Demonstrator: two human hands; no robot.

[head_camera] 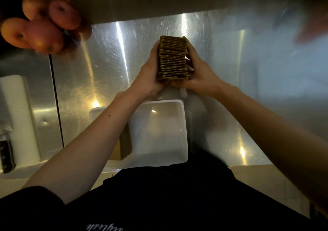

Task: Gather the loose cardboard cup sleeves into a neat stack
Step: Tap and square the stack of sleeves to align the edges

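Observation:
A thick stack of brown cardboard cup sleeves is held on edge above the steel counter, pressed between both palms. My left hand clamps its left side and my right hand clamps its right side, fingers wrapped under the near end. A second, smaller bundle of sleeves stands upright inside the white plastic tub, against its left wall and partly hidden by my left forearm.
The steel counter spreads to all sides. Several apples sit at the far left corner. A white block and a dark jar stand at the left edge. The counter's front edge runs just past the tub.

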